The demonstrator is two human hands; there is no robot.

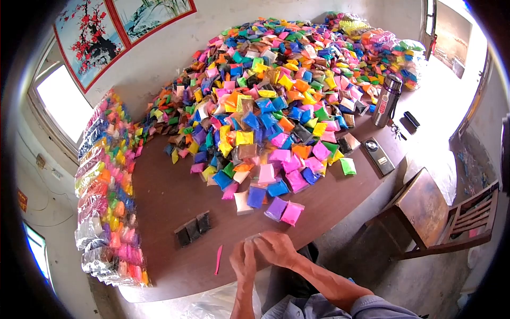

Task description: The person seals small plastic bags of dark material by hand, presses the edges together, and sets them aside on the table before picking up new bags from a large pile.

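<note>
My left hand [244, 260] and my right hand [275, 249] meet at the table's front edge, fingers closed together. A sliver of something greyish shows between the fingertips, too small to name. Left of my hands lies a pink plastic knife-like tool [218, 259]. Beyond it is a joined strip of black packets [192, 229], flat on the table. Just past my hands rest a purple packet [275, 209] and a bright pink packet [292, 213], side by side. A pale cream packet [244, 203] and a blue-violet packet [256, 196] lie behind them.
A big heap of colourful small packets [265, 106] covers the back of the brown table [159, 196]. Bagged packets [114, 212] line the left edge. At right are a steel flask [387, 101], a dark radio-like box [377, 157], a black case [411, 119] and a wooden chair [425, 207].
</note>
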